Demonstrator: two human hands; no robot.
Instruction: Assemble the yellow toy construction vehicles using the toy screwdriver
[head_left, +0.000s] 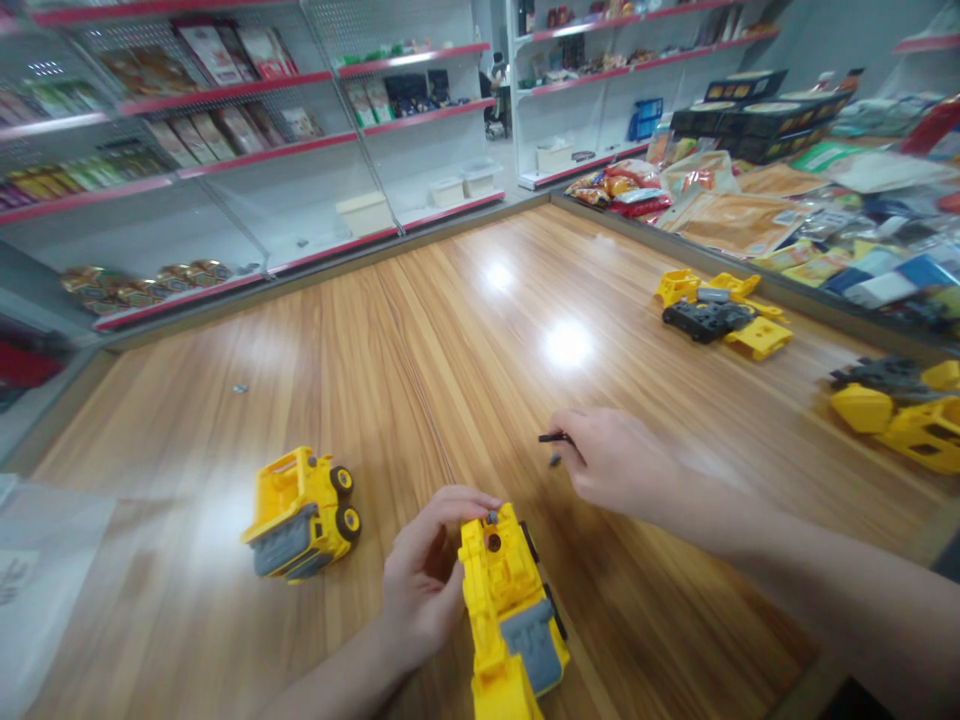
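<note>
My left hand (427, 570) is closed around the side of a yellow toy excavator (501, 570) with a grey cab panel and black wheels. A round hole and a small grey peg show on the excavator's top near my fingertips. To the right, my right hand (611, 455) is pinched on a short, thin black rod (553, 437); the rest of the rod is hidden by the fingers. Just below those fingertips lies a small grey piece (555, 460), too small to name. A yellow and grey toy dump truck (304, 515) sits to the left of my left hand.
Yellow and black toy vehicle parts (716, 310) lie at the right, with more parts (900, 410) nearer the edge. A small grey bit (240, 388) and a clear plastic bag (45, 580) are at left. Packets (735, 220) fill the adjoining surface; stocked shelves (225, 150) stand behind.
</note>
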